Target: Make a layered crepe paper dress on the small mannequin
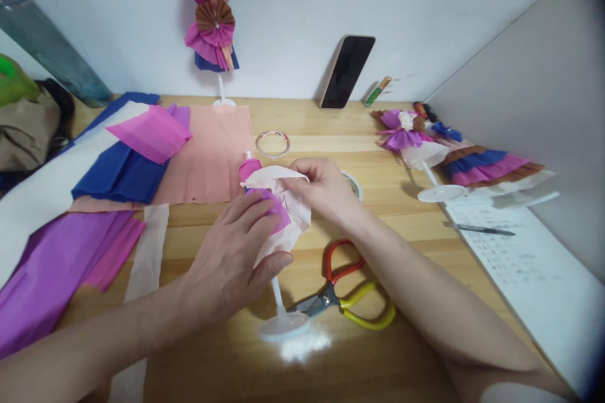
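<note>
A small figure wrapped in purple crepe paper (282, 213) stands, slightly tilted, on a white plastic stand (288, 322). My left hand (236, 242) is closed around its front, fingers over the purple layer and thumb low on the near side. White crepe paper (297, 217) drapes round the right side and top. My right hand (326, 186) pinches the upper edge of this white paper; the fingertips are partly hidden in its folds. A pink top part (250, 167) with a white peg shows behind. Scissors with red and yellow handles (331, 296) lie beside the stand's base.
Pink, blue and purple crepe sheets (208, 157) lie at left, with a white strip (151, 245) nearer me. A finished-looking paper figure (215, 28) stands at the back; another (411, 132) is at right. A phone (348, 72) leans on the wall. A pen (486, 230) rests on written paper.
</note>
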`<state>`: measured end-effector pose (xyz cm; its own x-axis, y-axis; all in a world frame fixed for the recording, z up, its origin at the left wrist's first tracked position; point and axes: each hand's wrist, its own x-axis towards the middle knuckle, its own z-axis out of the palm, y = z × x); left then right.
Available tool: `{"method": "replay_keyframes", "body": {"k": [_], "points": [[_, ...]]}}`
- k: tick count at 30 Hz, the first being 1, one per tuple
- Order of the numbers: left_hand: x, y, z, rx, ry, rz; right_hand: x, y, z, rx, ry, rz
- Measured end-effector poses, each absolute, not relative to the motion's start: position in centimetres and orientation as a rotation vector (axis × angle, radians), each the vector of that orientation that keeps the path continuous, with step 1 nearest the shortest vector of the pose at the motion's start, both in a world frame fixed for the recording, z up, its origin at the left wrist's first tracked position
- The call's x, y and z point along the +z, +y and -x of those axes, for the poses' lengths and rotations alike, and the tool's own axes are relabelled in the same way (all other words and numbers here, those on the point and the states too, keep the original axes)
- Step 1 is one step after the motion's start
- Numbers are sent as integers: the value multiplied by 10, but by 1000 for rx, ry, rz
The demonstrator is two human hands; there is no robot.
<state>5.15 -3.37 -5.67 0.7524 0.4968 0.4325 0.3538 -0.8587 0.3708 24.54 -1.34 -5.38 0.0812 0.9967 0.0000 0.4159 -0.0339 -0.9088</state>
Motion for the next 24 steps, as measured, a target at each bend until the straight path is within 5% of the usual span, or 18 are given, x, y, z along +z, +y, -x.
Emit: {"method": "replay_keyframes", "body": {"k": [19,24], "points": [[-48,-5,-50,828,658,-2318,-22,-50,-278,894,-1604,1563],[-43,13,-45,984,1052,-2232,-30,-113,-302,949,-2158,1544]]}}
